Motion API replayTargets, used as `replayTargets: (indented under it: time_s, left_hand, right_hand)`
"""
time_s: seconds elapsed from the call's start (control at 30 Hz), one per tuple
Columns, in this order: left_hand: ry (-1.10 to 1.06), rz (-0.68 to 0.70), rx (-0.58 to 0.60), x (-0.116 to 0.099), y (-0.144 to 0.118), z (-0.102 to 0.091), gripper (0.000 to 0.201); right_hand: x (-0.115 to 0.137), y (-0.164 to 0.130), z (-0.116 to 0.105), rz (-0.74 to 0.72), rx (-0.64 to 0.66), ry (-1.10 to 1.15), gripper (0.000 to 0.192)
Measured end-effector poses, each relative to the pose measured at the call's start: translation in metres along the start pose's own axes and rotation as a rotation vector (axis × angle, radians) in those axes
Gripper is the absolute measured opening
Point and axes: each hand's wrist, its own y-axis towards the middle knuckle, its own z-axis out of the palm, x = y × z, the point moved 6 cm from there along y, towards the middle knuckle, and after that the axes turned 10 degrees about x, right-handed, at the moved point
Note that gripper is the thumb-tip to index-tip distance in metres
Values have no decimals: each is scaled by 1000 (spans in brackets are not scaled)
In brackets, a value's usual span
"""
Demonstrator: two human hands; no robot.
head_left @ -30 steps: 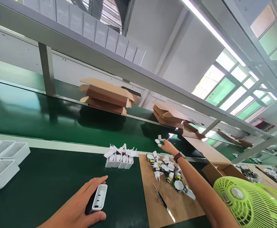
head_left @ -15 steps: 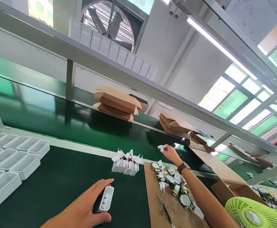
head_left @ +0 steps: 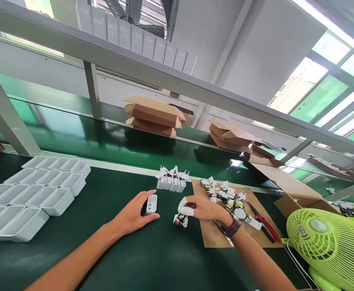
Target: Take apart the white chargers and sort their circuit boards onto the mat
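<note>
Just below the middle of the frame, the left hand (head_left: 134, 214) lies on the green mat (head_left: 73, 242), fingers curled loosely round a white charger shell (head_left: 151, 204) that stands on its side with its open end facing right. Right of it, the right hand (head_left: 202, 208) pinches a small circuit-board insert (head_left: 180, 220) between a white-capped thumb and forefinger, the part hanging just above the mat and a little apart from the shell's mouth.

The likeliest trouble is a slip: the grip on the insert looks narrow, taken at one end only, and the finger cots may be slick, so the board could twist or drop to the mat. If it meets the shell crooked, I judge its prongs or components could catch on the rim and bend. The shell is held lightly rather than clamped, so a push from the right might slide it leftwards.

Higher up, centre frame, a row of filled shells (head_left: 171, 182) stands close by, and a careless wrist could topple them. At the right, a cardboard sheet (head_left: 216, 238) carries a heap of loose inserts (head_left: 225, 196) and red-handled cutters (head_left: 264, 226); a sleeve or forearm sweeping back could scatter them. Empty white trays (head_left: 28, 198) sit at the left, well apart
</note>
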Motion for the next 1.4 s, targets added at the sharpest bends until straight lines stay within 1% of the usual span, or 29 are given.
replayTargets:
  time_s: [0.07, 0.13, 0.17, 0.2, 0.27, 0.37, 0.43, 0.53, 0.63, 0.7, 0.73, 0.83, 0.87, 0.93, 1.03, 1.07, 1.17, 1.27, 1.33, 1.4]
  left_hand:
    - [7, -6, -6, 1, -2, -2, 69]
    - [10, -14, -12, 1, -3, -4, 69]
    - [11, -19, -14, 2, -4, -5, 69]
    - [12, -26, -17, 2, -4, -6, 68]
    - [11, -48, -17, 4, -3, -9, 68]
    - [12, -85, -5, 5, -2, -11, 70]
    - [18, -101, 4, 5, -2, -11, 70]
    - [28, -111, 10, 4, -2, -12, 70]
    - [43, -128, 16, 5, -3, -13, 71]
    - [50, -138, 22, 5, -3, -13, 71]
    - [53, -141, 22, 4, -4, -13, 70]
    - [61, -149, 22, 4, -4, -13, 70]
    - [62, -153, 23, 4, -4, -13, 70]
    - [64, -161, 25, 5, -4, -14, 70]
    - [69, -157, 25, 5, -5, -14, 70]
    - [70, -153, 25, 4, -5, -14, 70]
    - [65, -136, 27, 2, -4, -15, 70]
    - [69, -110, 28, -2, -4, -15, 77]
    - [85, -95, 26, -3, -5, -15, 80]
    - [102, -80, 9, -3, -6, -14, 75]
  right_hand:
    - [5, 19, 12, -16, -101, -52, 28]
    - [8, 31, 16, 4, -233, -145, 28]
    - [8, 34, 18, 27, -268, -189, 28]
    - [7, 35, 21, 52, -275, -221, 29]
    - [3, 33, 28, 88, -233, -261, 37]
    - [-2, 20, 38, 64, -152, -285, 59]
    - [-5, 9, 42, 38, -121, -253, 67]
    - [-6, -1, 42, 31, -136, -237, 73]
    - [-2, -5, 40, 15, -191, -339, 78]
    - [-2, -5, 40, 4, -224, -414, 73]
    - [-3, -4, 41, -6, -229, -443, 65]
    - [-11, 0, 46, -44, -194, -491, 34]
    - [-13, 1, 47, -55, -189, -499, 26]
    - [-16, 2, 48, -75, -210, -513, 20]
    - [-15, 3, 45, -122, -296, -499, 16]
    - [-12, 4, 44, -143, -337, -482, 18]
    - [-3, 3, 40, -228, -498, -423, 36]
    - [8, 1, 37, -324, -649, -377, 49]
    - [15, 0, 38, -372, -718, -350, 53]
    - [21, -1, 40, -425, -752, -320, 55]
